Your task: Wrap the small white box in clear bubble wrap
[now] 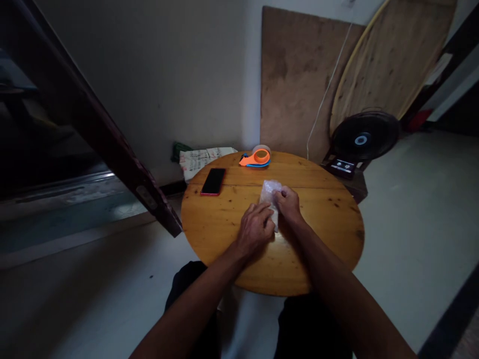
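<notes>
A small whitish, shiny packet (pixel 271 187) that looks like bubble wrap lies upright in view near the middle of the round wooden table (pixel 224 234). Over its lower left part rests my left hand (pixel 256 227), fingers bent and pressed together on the wrap. My right hand (pixel 289 202) pinches the packet's right edge between thumb and bent fingers. Whatever is inside the wrap cannot be made out. Beyond the packet, near the far rim, lies an orange and blue tape dispenser (pixel 258 158) with a roll of tape in it.
A phone with a red edge (pixel 213 181) lies at the table's left. Behind the table are a printed sack (pixel 205 158), a brown board (pixel 295 75) and a round wooden top (pixel 389 60). A black fan (pixel 364 139) stands at right, a dark door frame (pixel 93 119) at left.
</notes>
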`<state>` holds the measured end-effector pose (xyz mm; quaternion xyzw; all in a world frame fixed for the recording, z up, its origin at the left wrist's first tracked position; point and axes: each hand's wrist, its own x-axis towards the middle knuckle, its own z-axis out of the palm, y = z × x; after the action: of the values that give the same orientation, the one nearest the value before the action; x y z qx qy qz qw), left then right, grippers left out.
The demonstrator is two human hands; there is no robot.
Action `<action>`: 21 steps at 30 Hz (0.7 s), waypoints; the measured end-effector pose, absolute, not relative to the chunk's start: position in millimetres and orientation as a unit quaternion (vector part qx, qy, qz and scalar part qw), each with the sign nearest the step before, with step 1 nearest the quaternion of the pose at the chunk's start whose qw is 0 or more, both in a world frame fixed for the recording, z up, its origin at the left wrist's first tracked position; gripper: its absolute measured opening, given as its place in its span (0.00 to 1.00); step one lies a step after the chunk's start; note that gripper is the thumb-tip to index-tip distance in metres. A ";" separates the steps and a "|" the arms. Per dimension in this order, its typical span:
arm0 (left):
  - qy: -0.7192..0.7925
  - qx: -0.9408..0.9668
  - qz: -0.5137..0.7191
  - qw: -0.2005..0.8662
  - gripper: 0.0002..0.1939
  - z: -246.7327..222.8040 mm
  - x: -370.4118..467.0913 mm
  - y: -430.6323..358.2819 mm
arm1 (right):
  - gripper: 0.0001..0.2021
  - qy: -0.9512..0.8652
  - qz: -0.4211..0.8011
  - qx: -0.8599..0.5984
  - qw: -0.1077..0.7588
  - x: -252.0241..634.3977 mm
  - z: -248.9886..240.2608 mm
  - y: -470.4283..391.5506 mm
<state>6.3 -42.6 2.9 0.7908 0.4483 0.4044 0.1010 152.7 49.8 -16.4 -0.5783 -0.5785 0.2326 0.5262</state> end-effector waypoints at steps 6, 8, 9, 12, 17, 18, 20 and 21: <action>0.464 0.782 0.400 0.115 0.15 3.6 7.1 -42.0 | 0.12 -0.570 0.283 -0.540 0.551 146.5 -5.0 39.0; 0.461 0.782 0.404 0.115 0.15 4.1 7.2 -41.9 | 0.12 -0.568 0.308 -0.523 0.556 144.6 2.0 32.3; 0.458 0.783 0.405 0.113 0.15 4.3 7.1 -41.8 | 0.12 -0.569 0.320 -0.513 0.558 143.8 5.7 28.8; 0.457 0.787 0.403 0.099 0.13 4.2 7.1 -41.7 | 0.11 -0.580 0.342 -0.491 0.553 142.3 16.2 19.3; 0.493 0.766 0.404 0.083 0.11 0.4 7.6 -41.7 | 0.11 -0.614 0.355 -0.481 0.515 142.5 29.0 4.6; 0.497 0.764 0.403 0.081 0.11 -0.5 7.7 -41.7 | 0.10 -0.618 0.358 -0.480 0.510 143.0 30.4 1.2; 0.503 0.762 0.402 0.074 0.11 -1.5 7.9 -41.9 | 0.09 -0.622 0.360 -0.478 0.505 144.4 31.4 -5.7; 0.505 0.760 0.402 0.072 0.11 -1.7 8.0 -42.3 | 0.08 -0.623 0.359 -0.478 0.504 145.3 31.3 -9.0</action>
<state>8.0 -42.3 -1.7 0.7600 0.5054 0.4023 0.0716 145.3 -9.0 31.3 -0.4781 -0.6230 0.3591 0.5043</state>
